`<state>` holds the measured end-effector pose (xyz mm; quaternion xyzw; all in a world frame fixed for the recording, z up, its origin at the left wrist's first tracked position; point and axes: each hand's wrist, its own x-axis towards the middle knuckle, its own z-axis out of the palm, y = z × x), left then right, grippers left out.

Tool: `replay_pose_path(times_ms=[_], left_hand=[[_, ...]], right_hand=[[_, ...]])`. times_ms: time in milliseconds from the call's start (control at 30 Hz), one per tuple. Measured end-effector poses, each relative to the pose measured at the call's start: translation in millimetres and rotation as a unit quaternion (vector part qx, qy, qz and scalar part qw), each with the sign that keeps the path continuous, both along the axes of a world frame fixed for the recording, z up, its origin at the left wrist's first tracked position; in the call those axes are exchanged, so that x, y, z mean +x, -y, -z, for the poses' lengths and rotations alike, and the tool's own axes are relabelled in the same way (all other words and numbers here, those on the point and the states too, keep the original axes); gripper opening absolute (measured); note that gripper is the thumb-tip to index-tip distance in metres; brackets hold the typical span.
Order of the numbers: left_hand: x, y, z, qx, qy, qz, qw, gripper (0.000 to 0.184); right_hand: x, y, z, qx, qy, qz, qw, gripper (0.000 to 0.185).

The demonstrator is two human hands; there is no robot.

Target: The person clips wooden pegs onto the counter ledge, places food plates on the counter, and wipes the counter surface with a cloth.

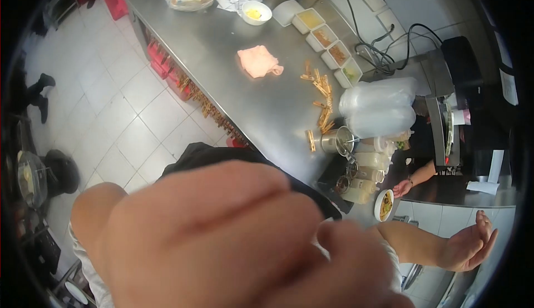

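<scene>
Large and blurred, my left hand [222,236] is close in front of the camera and hides the lower middle of the view. Its fingers look curled; whatever they hold, if anything, is hidden. Off to the right, my right hand [470,247] is held out with palm turned up, its fingers loosely apart and nothing in it. Nearest to it is a white bowl of food [384,205] on the counter. Another person's hand [401,188] reaches beside that bowl. Farther off, a crumpled pink cloth [258,61] lies on the steel counter [217,46].
Wooden clothespins [322,91] lie scattered near white tubs of ingredients [322,38]. A metal pot [336,140], squeeze bottles [367,174] and bagged clear plastic containers [378,108] line the wall side. A white bowl with yellow contents [256,13] stands at the back. Cables [378,52] hang nearby.
</scene>
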<state>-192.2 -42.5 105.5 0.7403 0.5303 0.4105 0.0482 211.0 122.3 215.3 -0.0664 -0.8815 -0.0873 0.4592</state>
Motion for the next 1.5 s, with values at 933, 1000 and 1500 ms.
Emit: replay_pose_path(times_ms=[933, 1000, 1500], left_hand=[[-41.5, 31.1, 55.1, 0.345, -0.012, -0.112, 0.932, 0.011], [-30.2, -36.5, 82.2, 0.238, -0.034, -0.101, 0.965, 0.017], [-52.1, -360.0, 286.4, -0.108, 0.032, -0.108, 0.988, 0.033]], right_hand=[[-9.2, 8.6, 11.5, -0.044, 0.029, 0.047, 0.998, 0.042], [-9.4, 5.2, 24.6, -0.076, 0.016, 0.039, 0.996, 0.041], [-203.9, -85.6, 230.1, -0.465, 0.078, 0.141, 0.871, 0.023]])
